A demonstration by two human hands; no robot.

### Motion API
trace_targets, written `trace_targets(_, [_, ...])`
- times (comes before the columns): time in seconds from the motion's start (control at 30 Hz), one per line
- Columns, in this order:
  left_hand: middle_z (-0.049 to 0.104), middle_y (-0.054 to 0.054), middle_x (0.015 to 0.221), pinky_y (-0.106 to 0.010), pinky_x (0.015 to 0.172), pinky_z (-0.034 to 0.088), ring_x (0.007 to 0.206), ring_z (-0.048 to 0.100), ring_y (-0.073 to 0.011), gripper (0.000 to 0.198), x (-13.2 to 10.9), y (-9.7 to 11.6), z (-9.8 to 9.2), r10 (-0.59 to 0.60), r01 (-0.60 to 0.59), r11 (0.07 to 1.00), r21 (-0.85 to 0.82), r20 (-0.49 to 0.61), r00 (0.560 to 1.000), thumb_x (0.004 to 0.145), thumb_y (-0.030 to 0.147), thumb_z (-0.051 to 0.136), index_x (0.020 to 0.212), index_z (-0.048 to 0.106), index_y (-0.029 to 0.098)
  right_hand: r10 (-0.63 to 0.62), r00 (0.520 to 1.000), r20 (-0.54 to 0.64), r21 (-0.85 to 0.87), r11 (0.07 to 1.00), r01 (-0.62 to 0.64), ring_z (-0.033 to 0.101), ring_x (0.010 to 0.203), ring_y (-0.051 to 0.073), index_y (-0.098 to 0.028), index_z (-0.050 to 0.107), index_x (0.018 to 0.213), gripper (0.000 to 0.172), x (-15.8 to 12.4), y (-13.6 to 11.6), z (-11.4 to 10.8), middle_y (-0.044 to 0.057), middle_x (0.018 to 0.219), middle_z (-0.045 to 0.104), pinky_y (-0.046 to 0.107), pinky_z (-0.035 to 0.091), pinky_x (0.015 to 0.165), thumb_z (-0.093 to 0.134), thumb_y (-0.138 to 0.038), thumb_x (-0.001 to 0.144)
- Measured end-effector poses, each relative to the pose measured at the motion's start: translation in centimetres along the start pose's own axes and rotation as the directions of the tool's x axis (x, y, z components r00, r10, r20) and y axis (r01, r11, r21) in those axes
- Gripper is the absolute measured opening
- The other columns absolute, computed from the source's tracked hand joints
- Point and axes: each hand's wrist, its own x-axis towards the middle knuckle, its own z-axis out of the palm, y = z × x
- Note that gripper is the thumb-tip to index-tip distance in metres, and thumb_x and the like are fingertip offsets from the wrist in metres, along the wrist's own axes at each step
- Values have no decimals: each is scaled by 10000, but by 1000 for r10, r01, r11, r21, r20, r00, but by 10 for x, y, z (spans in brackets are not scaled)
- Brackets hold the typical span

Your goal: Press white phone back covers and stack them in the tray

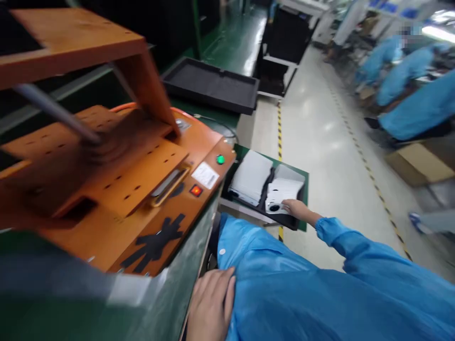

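My right hand reaches into a black tray, its fingertips closed on the edge of a white flat piece that has a dark round hole near one corner. Under it, similar pieces lie overlapped in a stack. Beside that stack, in the same tray, is a larger pile of white flat sheets. My left hand lies flat at the table edge, against the blue coat, fingers extended and holding nothing visible.
An orange press machine fills the left, with a green button and a lit red switch. Behind it sits a black shallow tray. People in blue coats and a cardboard box are across the aisle on the right.
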Motion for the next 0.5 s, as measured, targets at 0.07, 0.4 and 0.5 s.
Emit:
trace_targets(0.07, [747, -45, 943, -337, 847, 526, 888, 694, -186, 208, 0, 12, -6, -45, 45, 999, -13, 0, 999, 983, 186, 547, 1134, 686, 224, -40, 999, -32, -74, 997, 38, 670, 1083, 255, -139, 704, 1159, 269, 2, 3, 9, 194, 1159, 715, 319, 498, 918, 548, -234, 962])
trace_targets(0.4, [718, -114, 1130, -428, 953, 472, 1042, 614, -260, 225, -31, -34, -70, -482, 600, 769, 220, -417, 771, 972, 253, 586, 1150, 706, 189, -493, 827, -271, -238, 866, 439, 663, 998, 301, -159, 703, 1169, 288, 41, -35, -2, 200, 1085, 699, 439, 541, 836, 563, -288, 952])
trace_targets(0.5, [653, -131, 1370, -510, 982, 412, 1224, 536, -348, 359, -16, -63, -76, -561, 729, 621, 289, -486, 670, 995, 375, 542, 1280, 676, 204, -766, 538, -352, -107, 604, 790, 650, 904, 229, -195, 686, 1172, 261, 32, -128, -14, 138, 1000, 708, 380, 550, 796, 545, -187, 953])
